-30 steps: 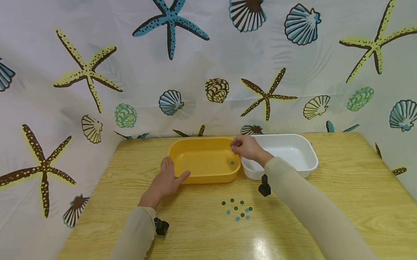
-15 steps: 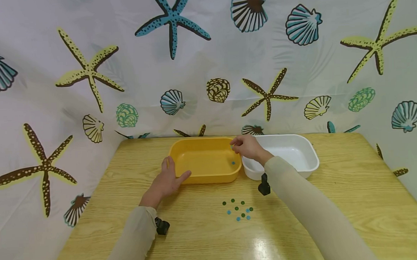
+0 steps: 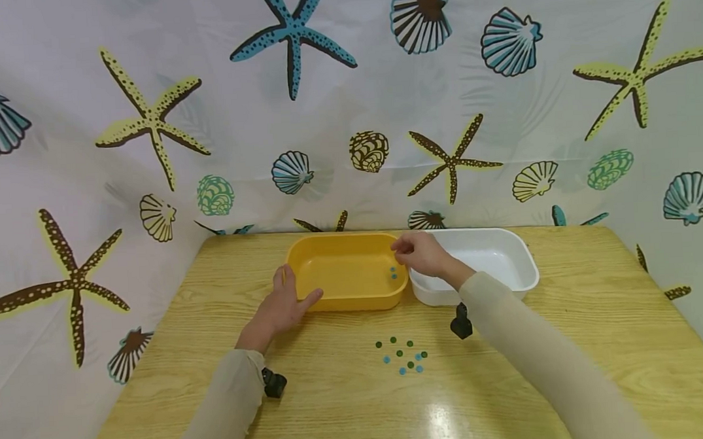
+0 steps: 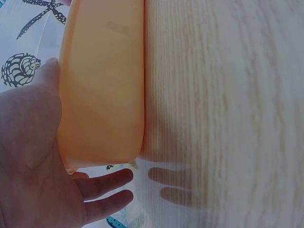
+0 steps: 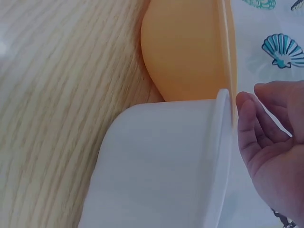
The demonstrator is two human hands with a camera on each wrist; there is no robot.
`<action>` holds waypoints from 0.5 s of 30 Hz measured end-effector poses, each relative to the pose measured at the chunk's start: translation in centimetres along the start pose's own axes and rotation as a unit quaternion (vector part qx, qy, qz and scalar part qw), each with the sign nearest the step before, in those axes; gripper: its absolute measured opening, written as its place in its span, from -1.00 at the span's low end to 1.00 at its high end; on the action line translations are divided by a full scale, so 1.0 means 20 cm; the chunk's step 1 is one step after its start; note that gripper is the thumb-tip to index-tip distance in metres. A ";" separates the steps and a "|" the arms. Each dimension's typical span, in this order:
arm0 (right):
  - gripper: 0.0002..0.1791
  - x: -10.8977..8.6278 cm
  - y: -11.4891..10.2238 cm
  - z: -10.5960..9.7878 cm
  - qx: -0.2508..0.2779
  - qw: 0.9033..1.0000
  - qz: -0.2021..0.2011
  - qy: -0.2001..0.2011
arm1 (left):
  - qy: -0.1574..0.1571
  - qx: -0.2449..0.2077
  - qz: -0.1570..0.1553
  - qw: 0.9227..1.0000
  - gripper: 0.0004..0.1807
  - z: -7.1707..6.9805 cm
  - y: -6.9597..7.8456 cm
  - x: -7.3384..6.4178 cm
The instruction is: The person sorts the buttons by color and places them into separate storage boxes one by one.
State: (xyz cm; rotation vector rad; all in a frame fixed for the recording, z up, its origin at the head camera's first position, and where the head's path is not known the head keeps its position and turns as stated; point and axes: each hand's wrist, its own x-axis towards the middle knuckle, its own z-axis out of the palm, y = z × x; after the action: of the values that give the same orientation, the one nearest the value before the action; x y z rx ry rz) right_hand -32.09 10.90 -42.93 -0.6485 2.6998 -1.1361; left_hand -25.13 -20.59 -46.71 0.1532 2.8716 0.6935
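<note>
Wood table (image 3: 336, 410); shell-print cloth (image 3: 346, 102) behind.
Left grip (image 3: 277, 309) wide, touching yellow tray (image 3: 343, 304); right grip (image 3: 424, 254) narrow, near its right end.

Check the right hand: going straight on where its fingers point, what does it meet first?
Likely the yellow tray: the right hand points at its right end. Height is unclear, so the fingers may pass over the edge instead.

Two small blue discs (image 3: 394, 276) lie inside the yellow tray (image 3: 343, 303), near its right end.
</note>
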 end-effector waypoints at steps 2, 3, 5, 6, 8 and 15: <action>-0.73 -0.04 -0.01 -0.01 -0.004 1.000 -0.013 -0.004 | 0.001 0.001 0.001 1.000 0.20 0.00 0.00 0.00; -0.73 -0.06 -0.01 -0.01 -0.005 1.000 -0.019 -0.006 | 0.001 0.001 0.001 1.000 0.19 0.00 0.00 0.00; -0.74 -0.10 -0.02 -0.01 -0.007 0.999 -0.034 -0.006 | 0.001 0.000 0.002 1.000 0.18 0.01 0.00 0.00; -0.75 -0.12 -0.02 -0.01 -0.010 0.999 -0.042 -0.005 | 0.002 0.000 0.002 1.000 0.18 0.01 0.00 0.00; -0.76 -0.16 -0.02 0.00 -0.010 0.999 -0.050 -0.007 | 0.002 0.000 0.002 1.000 0.18 0.01 0.00 0.00; -0.79 -0.26 -0.03 0.00 -0.009 0.998 -0.060 -0.030 | 0.002 0.000 0.002 1.000 0.17 0.01 0.00 0.01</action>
State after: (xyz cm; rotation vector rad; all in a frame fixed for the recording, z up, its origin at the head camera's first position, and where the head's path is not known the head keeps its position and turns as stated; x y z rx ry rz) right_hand -27.19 12.83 -42.61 -0.8450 2.6550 -1.1020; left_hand -25.29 -20.50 -46.87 0.1577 2.8761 0.6962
